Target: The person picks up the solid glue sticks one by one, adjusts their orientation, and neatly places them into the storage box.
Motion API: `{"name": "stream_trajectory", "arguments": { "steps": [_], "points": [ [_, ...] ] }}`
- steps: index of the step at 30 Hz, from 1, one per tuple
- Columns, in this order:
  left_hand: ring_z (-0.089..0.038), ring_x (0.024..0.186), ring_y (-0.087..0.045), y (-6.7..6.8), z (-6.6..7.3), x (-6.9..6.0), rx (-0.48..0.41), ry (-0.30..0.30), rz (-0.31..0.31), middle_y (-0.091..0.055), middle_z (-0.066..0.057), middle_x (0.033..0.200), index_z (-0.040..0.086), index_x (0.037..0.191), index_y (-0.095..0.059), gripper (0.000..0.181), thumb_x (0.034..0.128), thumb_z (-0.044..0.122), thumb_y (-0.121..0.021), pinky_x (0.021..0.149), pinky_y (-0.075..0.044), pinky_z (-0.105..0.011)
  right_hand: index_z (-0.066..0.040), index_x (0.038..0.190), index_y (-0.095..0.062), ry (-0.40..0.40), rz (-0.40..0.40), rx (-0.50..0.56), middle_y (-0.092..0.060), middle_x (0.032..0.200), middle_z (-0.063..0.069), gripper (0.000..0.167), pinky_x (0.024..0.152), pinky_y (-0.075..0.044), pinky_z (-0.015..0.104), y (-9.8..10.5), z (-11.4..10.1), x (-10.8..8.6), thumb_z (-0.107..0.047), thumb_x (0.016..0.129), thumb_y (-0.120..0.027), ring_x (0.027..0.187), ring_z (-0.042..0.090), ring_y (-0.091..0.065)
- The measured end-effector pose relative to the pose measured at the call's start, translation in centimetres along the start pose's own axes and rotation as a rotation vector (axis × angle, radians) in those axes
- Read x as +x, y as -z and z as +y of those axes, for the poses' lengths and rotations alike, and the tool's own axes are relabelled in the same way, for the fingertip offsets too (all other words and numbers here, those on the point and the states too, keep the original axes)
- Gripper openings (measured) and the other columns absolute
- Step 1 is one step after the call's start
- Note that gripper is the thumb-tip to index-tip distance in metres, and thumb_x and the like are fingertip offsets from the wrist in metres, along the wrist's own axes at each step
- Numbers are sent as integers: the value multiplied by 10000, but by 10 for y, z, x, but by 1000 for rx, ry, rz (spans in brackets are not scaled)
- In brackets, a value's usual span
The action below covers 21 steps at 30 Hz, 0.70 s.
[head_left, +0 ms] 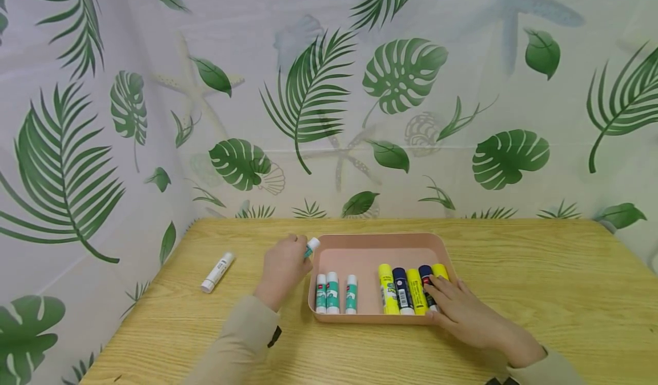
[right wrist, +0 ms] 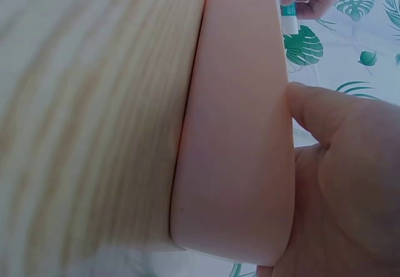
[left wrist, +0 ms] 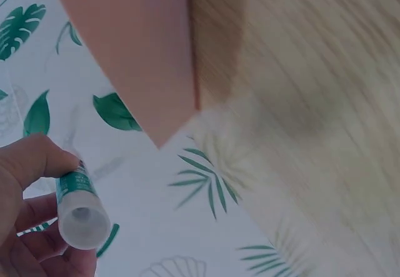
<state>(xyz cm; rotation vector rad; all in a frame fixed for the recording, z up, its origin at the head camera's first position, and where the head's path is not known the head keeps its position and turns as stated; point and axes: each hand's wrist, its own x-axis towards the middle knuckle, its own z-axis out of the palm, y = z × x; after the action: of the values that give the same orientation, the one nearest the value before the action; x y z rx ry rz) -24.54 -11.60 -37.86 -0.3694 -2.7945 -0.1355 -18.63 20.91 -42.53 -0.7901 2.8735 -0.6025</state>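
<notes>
My left hand [head_left: 284, 267] pinches a small green-and-white glue stick [head_left: 311, 246] by the left rim of a pink tray [head_left: 360, 319]. In the left wrist view, the white end of this glue stick [left wrist: 84, 221] faces the camera. Inside the tray, three green-and-white glue sticks [head_left: 332, 295] lie at the left, one apart from the other two. Several yellow and navy glue sticks [head_left: 402, 291] lie side by side at the right. My right hand [head_left: 470, 319] rests over the tray's front right corner, fingers extended across the rightmost sticks, thumb at the rim.
A white glue stick [head_left: 217, 272] lies on the wooden table [head_left: 555, 282] left of the tray. Behind the table hangs a leaf-patterned cloth [head_left: 329, 116], which also runs along the left side.
</notes>
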Motion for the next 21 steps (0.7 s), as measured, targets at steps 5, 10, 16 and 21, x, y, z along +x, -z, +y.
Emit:
{"name": "stream_trajectory", "arguments": {
  "steps": [5,10,16,21],
  "points": [
    [-133,592,-492,3,20,3,-33,43,-92,-500,-13,718,62,941,-606,237,758,196,-676,478,-445,-272,61,1303,-373,12,4,-5,-259,1372,262,594,982,-91,588,2,-1,0,-398,927,-393,1263,400,-201],
    [-129,539,-488,2,37,1,-101,29,-83,-522,-25,692,49,949,-598,233,756,162,-667,447,-427,-260,57,1304,-374,6,0,-11,-262,1374,256,588,986,-89,584,3,-1,0,-394,929,-392,1266,392,-203],
    [-87,466,-425,0,57,0,-145,48,-123,-474,27,580,76,745,-556,157,772,188,-662,407,-386,-217,62,1299,-379,11,-1,-29,-270,1366,263,593,975,-103,597,3,0,0,-402,929,-386,1253,410,-218],
    [-79,470,-422,-6,69,2,-141,48,-139,-457,38,563,91,692,-547,202,772,230,-670,411,-369,-197,54,1305,-376,11,-5,-27,-267,1371,255,584,976,-103,596,3,0,1,-395,931,-387,1256,404,-217]
  ]
}}
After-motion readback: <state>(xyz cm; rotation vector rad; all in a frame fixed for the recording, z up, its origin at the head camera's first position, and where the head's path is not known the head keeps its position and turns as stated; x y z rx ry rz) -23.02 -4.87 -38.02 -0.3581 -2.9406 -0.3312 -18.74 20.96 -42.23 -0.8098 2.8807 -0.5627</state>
